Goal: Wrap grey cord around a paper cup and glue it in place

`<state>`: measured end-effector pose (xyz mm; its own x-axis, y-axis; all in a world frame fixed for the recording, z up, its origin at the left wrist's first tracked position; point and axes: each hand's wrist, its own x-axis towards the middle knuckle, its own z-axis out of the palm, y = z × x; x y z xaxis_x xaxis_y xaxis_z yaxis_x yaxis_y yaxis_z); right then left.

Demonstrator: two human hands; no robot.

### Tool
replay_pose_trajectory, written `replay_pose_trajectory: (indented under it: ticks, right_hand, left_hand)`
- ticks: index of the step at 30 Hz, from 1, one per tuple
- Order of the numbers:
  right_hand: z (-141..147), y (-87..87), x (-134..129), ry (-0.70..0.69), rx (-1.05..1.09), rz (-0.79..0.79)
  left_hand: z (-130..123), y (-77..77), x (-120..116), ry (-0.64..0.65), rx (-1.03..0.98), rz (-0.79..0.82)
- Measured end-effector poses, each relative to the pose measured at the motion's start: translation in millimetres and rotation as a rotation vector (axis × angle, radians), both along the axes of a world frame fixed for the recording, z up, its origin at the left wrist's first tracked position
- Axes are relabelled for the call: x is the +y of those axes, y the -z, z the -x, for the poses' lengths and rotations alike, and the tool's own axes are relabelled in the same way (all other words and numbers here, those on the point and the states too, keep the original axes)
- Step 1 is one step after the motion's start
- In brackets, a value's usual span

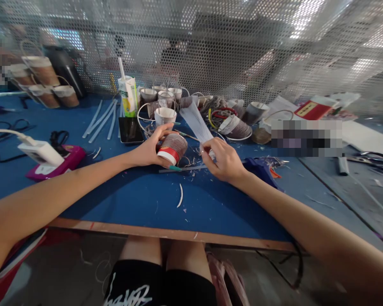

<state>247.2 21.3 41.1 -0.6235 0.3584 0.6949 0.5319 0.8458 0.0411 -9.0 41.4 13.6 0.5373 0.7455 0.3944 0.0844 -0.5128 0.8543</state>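
Observation:
My left hand point(150, 148) is curved round a small paper cup point(173, 148), tilted on its side above the table. Brown-grey cord covers the cup's wall, with a red band and white rim at the end facing me. A thin strand of cord point(190, 136) runs from the cup towards my right hand point(221, 159), whose thumb and fingers are pinched together at its end. Just behind those fingers lies a bundle of whitish strips point(196, 121); its lower end comes close to the fingertips. A blue glue gun point(263, 168) rests right of my right hand.
Several cord-wrapped cups point(165, 115) crowd the back, beside a drink carton point(127, 95) and a phone point(130, 130). Translucent sticks point(102, 119) lie left. A purple power strip point(57, 163) holds a white plug. Scissors point(373, 158) lie right. A perforated metal screen point(191, 46) stands behind.

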Motion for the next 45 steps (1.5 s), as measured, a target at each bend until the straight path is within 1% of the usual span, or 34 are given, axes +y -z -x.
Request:
replay_pose_trajectory:
  ticks: [4,10,17,24,28,30,32,34,35,36,38,40,42,43,45]
  right_hand:
    - [0.3,-0.4,-0.5,0.004,-0.008,0.036]
    - [0.0,-0.3,-0.2,0.014,-0.005,0.066]
    - [0.5,-0.2,0.2,0.002,-0.003,0.053]
    - [0.4,0.2,0.0,0.012,-0.009,0.049]
    - [-0.3,1.3,0.5,0.005,0.002,0.050]
    - [-0.3,1.7,0.7,0.010,0.019,0.039]
    - [0.7,1.9,0.2,0.024,0.064,0.004]
    - [3.5,1.6,-2.1,0.003,0.104,-0.026]
    - [5.4,1.3,-4.1,-0.028,0.109,-0.020]
    - [7.5,0.9,-7.0,-0.066,0.107,0.006]
    - [11.9,-0.6,-15.2,-0.141,0.092,0.115]
    - [15.8,-2.6,-25.1,-0.194,0.085,0.251]
    - [18.7,-4.3,-34.0,-0.238,0.077,0.350]
    - [19.8,-4.6,-37.0,-0.249,0.078,0.371]
    - [21.5,-3.4,-39.4,-0.234,0.096,0.361]
  left_hand:
    - [-0.4,-1.0,-0.1,-0.006,0.020,-0.017]
    - [0.4,-1.6,-0.5,-0.028,0.029,0.010]
    - [1.3,-1.3,0.3,-0.021,0.047,0.000]
    - [0.6,-1.9,-1.3,-0.036,0.054,0.025]
    - [1.3,-3.4,-1.7,-0.047,0.058,0.013]
    - [1.6,-3.5,-2.2,-0.063,0.058,-0.012]
    - [0.6,-1.8,-3.3,-0.104,0.023,-0.083]
    - [-2.7,1.7,-6.0,-0.142,-0.078,-0.191]
    - [-5.4,3.8,-8.0,-0.140,-0.141,-0.239]
    - [-8.5,6.0,-10.4,-0.123,-0.200,-0.270]
    - [-15.3,9.6,-15.9,-0.066,-0.280,-0.277]
    - [-20.7,11.6,-20.7,-0.031,-0.289,-0.243]
    - [-23.6,11.7,-24.0,-0.032,-0.278,-0.225]
    - [-24.1,11.2,-25.3,-0.040,-0.278,-0.229]
    - [-23.7,8.7,-28.2,-0.067,-0.276,-0.231]
